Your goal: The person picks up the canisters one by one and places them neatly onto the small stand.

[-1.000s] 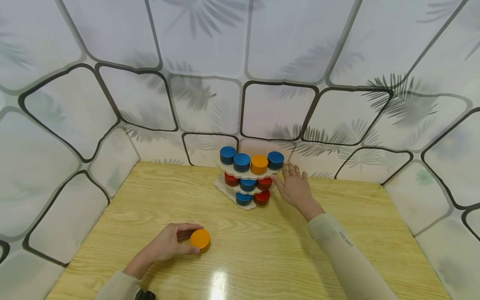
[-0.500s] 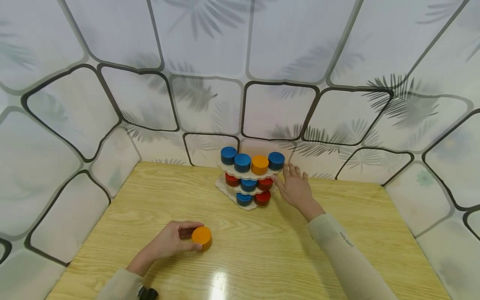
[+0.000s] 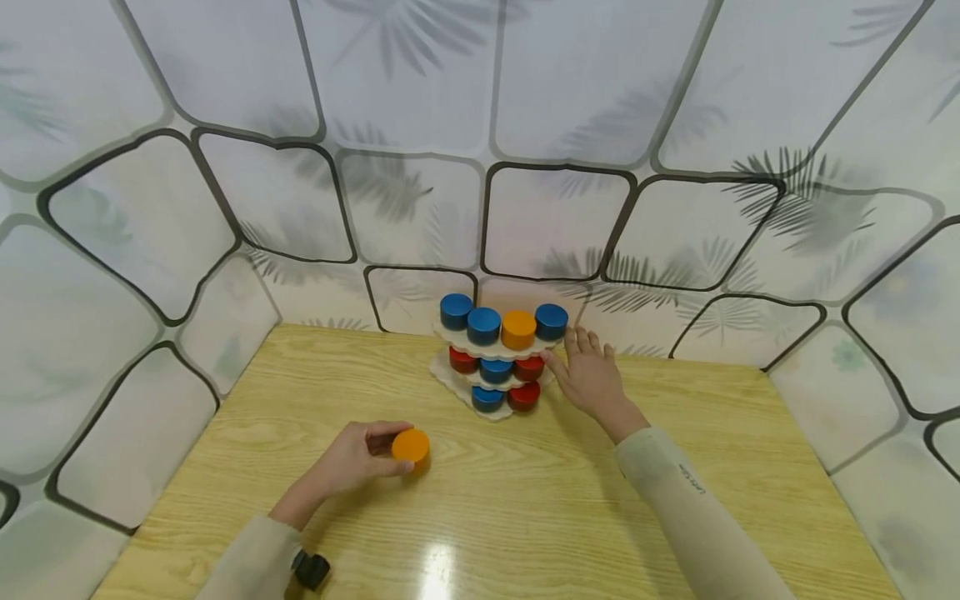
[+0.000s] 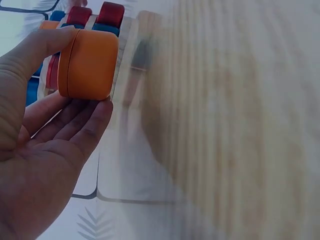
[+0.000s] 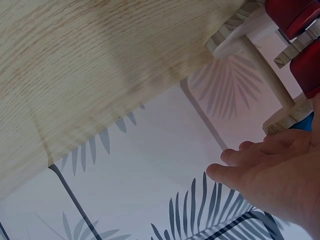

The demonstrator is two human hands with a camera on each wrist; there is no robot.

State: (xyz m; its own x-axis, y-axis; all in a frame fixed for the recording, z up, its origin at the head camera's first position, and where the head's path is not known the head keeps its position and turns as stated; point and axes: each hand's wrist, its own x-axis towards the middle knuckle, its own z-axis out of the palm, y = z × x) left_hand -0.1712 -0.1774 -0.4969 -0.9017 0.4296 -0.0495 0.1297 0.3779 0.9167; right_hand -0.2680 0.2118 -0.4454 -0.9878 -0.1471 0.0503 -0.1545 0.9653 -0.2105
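Observation:
My left hand (image 3: 351, 463) pinches an orange round tin (image 3: 411, 450) between thumb and fingers, above the table left of centre. A lid seam runs round this tin (image 4: 92, 65) in the left wrist view. Ahead stands a tiered stand (image 3: 446, 379) with pale scalloped shelves. Its top shelf bears blue tins (image 3: 483, 327) and one orange tin (image 3: 518, 331); red tins (image 3: 523, 397) and blue ones sit on the lower shelves. With fingers extended, my right hand (image 3: 592, 379) rests at the stand's right side, thumb by the shelf edge. In the right wrist view, wooden posts join the shelves.
The wood-grain table (image 3: 570, 517) meets a patterned backdrop (image 3: 558, 221) just behind the stand. Further panels of this backdrop rise on both sides. A small black device (image 3: 311, 572) sits at my left wrist.
My left hand has carried the orange tin forward and slightly right, closer to the stand. The right hand and the stand stay in place.

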